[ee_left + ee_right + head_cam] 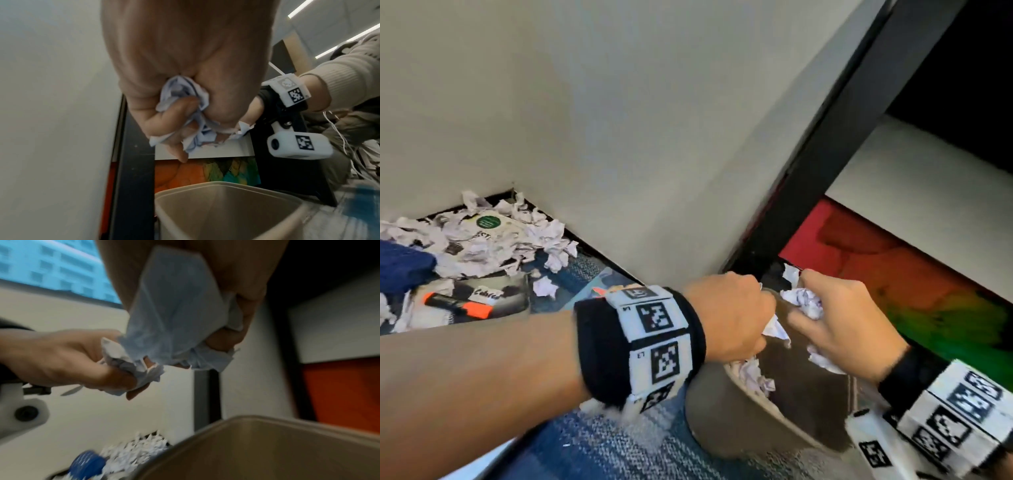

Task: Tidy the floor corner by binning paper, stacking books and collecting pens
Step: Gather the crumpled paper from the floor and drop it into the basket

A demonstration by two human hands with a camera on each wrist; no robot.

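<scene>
A: The paper?
B: Two crumpled white wads point(803, 301), lumpy, no clear long axis, both above the tan bin point(784, 428).
A: Hands?
B: Left hand point(729, 318) fisted around one wad; right hand point(839, 322) curled around the other point(174, 318), corners hanging down.

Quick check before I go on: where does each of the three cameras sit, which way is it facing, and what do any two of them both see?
Head: on the head, looking down at both hands over the bin; both forearms and wristbands show.
Left wrist: under the left hand, facing along its fingers gripping crumpled paper, bin below.
Right wrist: under the right hand, facing its paper wad, bin rim below.
Shared: each wrist view shows the other hand and the bin.
</scene>
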